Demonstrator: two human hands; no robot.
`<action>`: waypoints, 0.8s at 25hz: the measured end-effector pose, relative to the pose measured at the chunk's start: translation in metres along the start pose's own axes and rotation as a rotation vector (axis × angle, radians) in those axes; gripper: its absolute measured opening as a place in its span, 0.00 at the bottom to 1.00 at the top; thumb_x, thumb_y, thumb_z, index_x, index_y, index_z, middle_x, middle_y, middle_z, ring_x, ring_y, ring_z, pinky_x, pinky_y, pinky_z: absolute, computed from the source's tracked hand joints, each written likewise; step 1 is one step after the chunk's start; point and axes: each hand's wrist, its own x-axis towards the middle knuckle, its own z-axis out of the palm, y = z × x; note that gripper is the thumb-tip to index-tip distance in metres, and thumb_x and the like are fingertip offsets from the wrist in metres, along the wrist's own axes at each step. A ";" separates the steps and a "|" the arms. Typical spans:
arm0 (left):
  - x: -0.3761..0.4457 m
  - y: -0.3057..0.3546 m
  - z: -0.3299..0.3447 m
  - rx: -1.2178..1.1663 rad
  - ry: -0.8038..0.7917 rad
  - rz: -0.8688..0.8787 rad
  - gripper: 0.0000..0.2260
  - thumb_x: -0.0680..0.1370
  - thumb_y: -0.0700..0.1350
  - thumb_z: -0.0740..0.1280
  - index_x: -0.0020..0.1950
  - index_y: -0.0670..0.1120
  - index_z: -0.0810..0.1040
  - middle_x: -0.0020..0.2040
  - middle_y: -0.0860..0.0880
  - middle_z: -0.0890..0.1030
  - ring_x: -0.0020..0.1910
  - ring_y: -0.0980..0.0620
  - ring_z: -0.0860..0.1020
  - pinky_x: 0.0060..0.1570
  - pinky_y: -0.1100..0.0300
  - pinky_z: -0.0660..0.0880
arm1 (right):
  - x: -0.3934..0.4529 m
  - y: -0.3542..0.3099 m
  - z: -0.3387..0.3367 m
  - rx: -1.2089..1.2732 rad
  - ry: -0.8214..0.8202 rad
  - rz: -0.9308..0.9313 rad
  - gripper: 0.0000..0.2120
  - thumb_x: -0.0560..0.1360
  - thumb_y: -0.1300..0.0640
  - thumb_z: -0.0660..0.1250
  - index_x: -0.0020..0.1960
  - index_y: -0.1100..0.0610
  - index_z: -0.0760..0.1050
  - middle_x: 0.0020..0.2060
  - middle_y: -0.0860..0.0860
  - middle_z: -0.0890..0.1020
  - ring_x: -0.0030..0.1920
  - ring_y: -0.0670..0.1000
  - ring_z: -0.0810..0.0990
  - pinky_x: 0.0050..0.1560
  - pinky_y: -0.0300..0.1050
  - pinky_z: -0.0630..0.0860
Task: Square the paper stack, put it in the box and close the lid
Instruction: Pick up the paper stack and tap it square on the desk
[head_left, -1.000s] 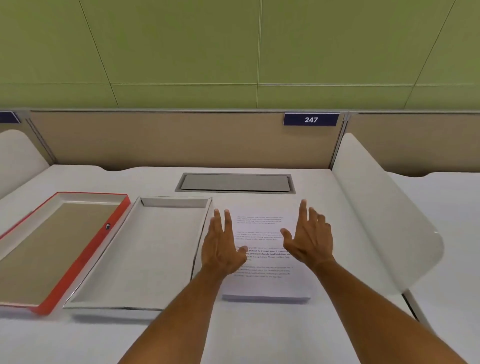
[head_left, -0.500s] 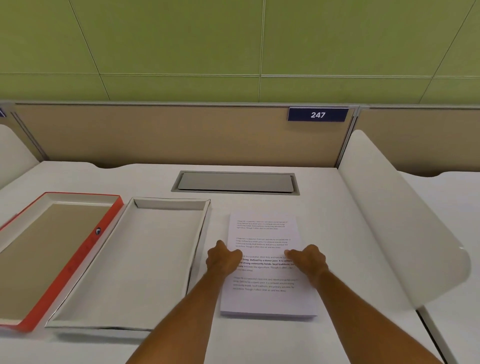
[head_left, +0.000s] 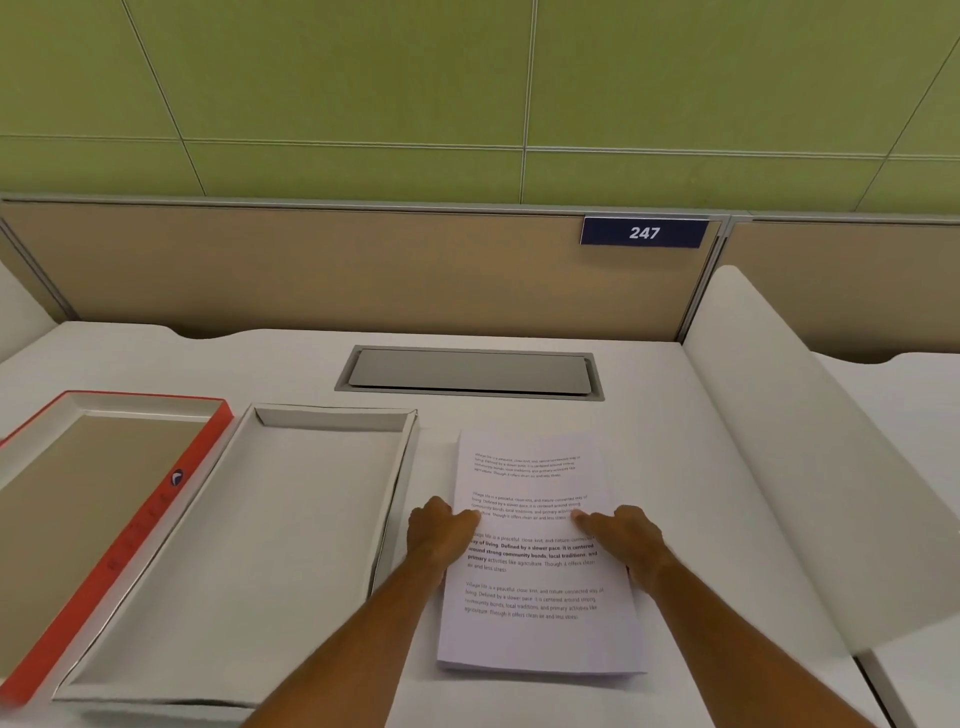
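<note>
A stack of white printed paper (head_left: 535, 634) lies flat on the white desk, right of centre. My left hand (head_left: 441, 530) sits at the stack's left long edge, thumb on the top sheet. My right hand (head_left: 626, 535) sits at the right long edge, fingers curled down over the side and thumb on top. Both hands clasp the stack from its sides. Left of the paper lies the open white box (head_left: 249, 545), empty. Its red-rimmed lid (head_left: 171, 499) lies inside-up further left.
A grey cable hatch (head_left: 470, 371) is set in the desk behind the paper. A tan partition (head_left: 322, 270) with a "247" plate (head_left: 644, 232) closes the back. A curved white divider (head_left: 810, 467) rises on the right.
My hands came down from open above the paper to its sides, then slid apart to grip the two long edges. The view tilted down slightly.
</note>
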 end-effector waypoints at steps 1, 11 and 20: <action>0.001 0.001 0.000 -0.006 0.010 0.017 0.09 0.76 0.49 0.68 0.46 0.44 0.73 0.44 0.47 0.82 0.41 0.51 0.82 0.39 0.58 0.80 | 0.001 0.000 0.000 0.038 -0.001 -0.013 0.18 0.70 0.46 0.73 0.50 0.59 0.75 0.49 0.56 0.84 0.49 0.59 0.84 0.53 0.56 0.82; 0.023 -0.006 -0.020 -0.305 -0.190 -0.114 0.05 0.76 0.38 0.69 0.49 0.37 0.81 0.51 0.39 0.86 0.47 0.42 0.85 0.51 0.47 0.82 | 0.010 0.006 -0.019 0.324 -0.176 0.046 0.08 0.78 0.62 0.65 0.40 0.59 0.76 0.38 0.56 0.86 0.39 0.57 0.84 0.36 0.46 0.79; -0.007 0.047 -0.055 -0.268 -0.096 0.314 0.07 0.76 0.38 0.69 0.54 0.42 0.79 0.50 0.45 0.84 0.50 0.46 0.84 0.51 0.50 0.82 | -0.021 -0.029 -0.062 0.387 -0.116 -0.411 0.08 0.78 0.67 0.64 0.53 0.60 0.79 0.49 0.57 0.86 0.50 0.58 0.85 0.47 0.52 0.82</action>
